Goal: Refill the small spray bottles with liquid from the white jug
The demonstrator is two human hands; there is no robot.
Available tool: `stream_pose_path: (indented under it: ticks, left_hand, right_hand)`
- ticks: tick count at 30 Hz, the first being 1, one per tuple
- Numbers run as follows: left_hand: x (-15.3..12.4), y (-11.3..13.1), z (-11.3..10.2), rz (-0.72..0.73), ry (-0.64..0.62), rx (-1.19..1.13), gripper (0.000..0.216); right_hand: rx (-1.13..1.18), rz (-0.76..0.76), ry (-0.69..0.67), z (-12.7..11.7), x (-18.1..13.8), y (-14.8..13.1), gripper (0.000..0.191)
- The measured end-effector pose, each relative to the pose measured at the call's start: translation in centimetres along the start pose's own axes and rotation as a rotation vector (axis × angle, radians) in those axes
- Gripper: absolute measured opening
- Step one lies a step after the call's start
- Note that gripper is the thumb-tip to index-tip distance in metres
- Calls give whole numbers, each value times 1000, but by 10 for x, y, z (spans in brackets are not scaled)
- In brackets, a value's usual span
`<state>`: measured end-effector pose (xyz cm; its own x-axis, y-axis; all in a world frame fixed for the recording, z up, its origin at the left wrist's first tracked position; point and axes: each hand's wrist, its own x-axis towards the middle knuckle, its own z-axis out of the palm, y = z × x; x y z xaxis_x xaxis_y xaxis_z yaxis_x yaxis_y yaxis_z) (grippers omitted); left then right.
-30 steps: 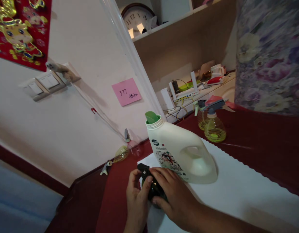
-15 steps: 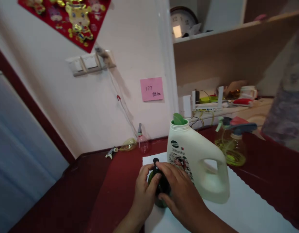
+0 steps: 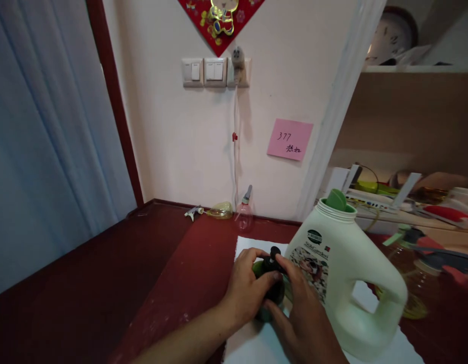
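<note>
A dark green bottle (image 3: 263,314) with a black pump top (image 3: 272,262) stands upright on a white sheet (image 3: 244,349), largely covered by my fingers. My left hand (image 3: 246,284) wraps the bottle's upper part from the left, thumb across the front below the top. From the right, my right hand (image 3: 306,306) closes around it, with a finger at the black top and the thumb lower on the body. Just right of my hands is a large pale green jug (image 3: 365,263) with a handle, an open neck and a green scoop-like piece (image 3: 336,200) in its mouth.
Against the wall are a pink spray bottle (image 3: 243,218) and a yellowish one (image 3: 220,210) lying on its side. Further spray bottles (image 3: 423,283) stand right of the jug. A shelf (image 3: 419,69) and a white router (image 3: 370,201) are at the right.
My view has turned left and levelled, so the bottle, jug and hands appear further right. Both hands remain on the bottle.
</note>
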<state>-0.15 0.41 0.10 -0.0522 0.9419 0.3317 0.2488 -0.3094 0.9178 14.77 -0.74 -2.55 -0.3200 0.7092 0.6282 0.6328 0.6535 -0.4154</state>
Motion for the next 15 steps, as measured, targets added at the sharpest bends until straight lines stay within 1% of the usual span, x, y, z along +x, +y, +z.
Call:
stream_pose_path:
  ticks: [4,7,9,12,14,15]
  left_hand:
    - [-3,-1,-3,120,-56,-5,21]
    - [-4,1,-4,155,-74,-12,22]
    - [-4,3,-3,115,-54,-11,25]
    - [-2,5,0,-9,-1,-10,33]
    - [0,5,0,-60,24,22,32]
    - [1,5,0,-59,32,43,30]
  right_hand:
    - [19,22,11,2,-2,-1,66]
    - [24,14,-2,2,-2,-1,66]
    - [35,19,-9,2,-2,0,66]
    - [45,22,-11,1,-2,0,67]
    - [51,37,-5,2,-2,-1,66]
    - [54,46,-4,2,-3,-2,65]
